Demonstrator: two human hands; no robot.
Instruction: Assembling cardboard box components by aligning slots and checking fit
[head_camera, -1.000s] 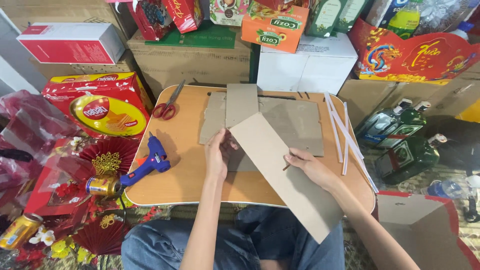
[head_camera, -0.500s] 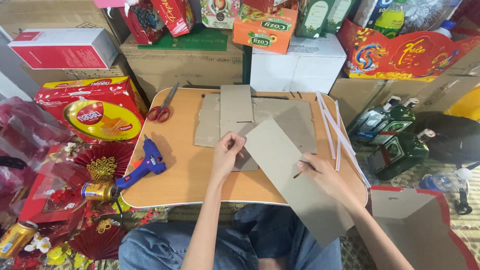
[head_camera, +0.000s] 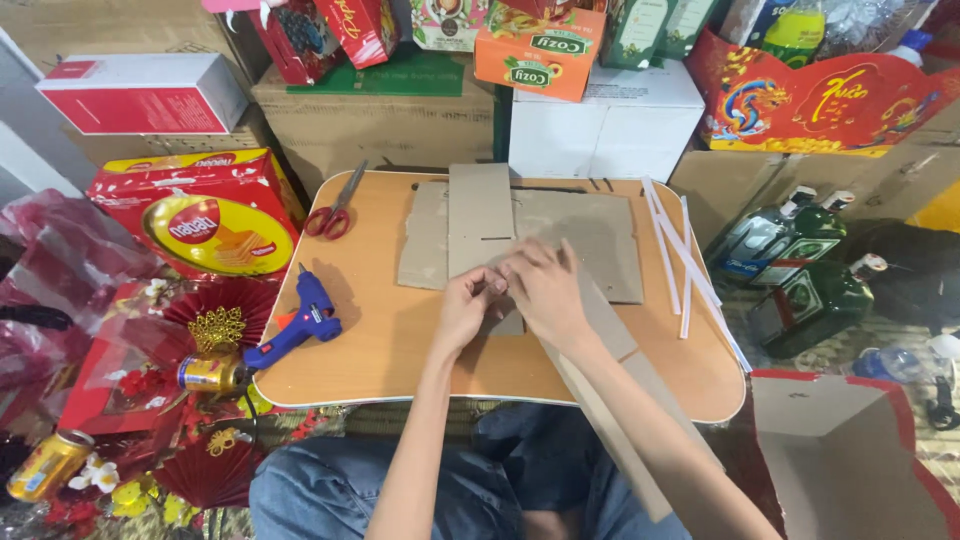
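Observation:
A small wooden lap table (head_camera: 370, 350) carries several flat grey cardboard pieces (head_camera: 590, 235). My left hand (head_camera: 468, 308) and my right hand (head_camera: 545, 290) meet at the table's middle, both resting on a long cardboard strip (head_camera: 610, 400) that runs from under them down past the table's front edge, over my lap. The left fingers pinch the strip's near end. An upright narrow cardboard piece (head_camera: 480, 215) lies just behind the hands.
Red scissors (head_camera: 335, 210) and a blue glue gun (head_camera: 300, 325) lie on the table's left. White strips (head_camera: 680, 255) lie at its right. Boxes stand behind, bottles (head_camera: 800, 270) on the right, red decorations and cans on the left, an open carton (head_camera: 850, 460) at lower right.
The long cardboard strip has come down flatter and moved right; my right hand slid from its right edge to the middle, beside my left hand.

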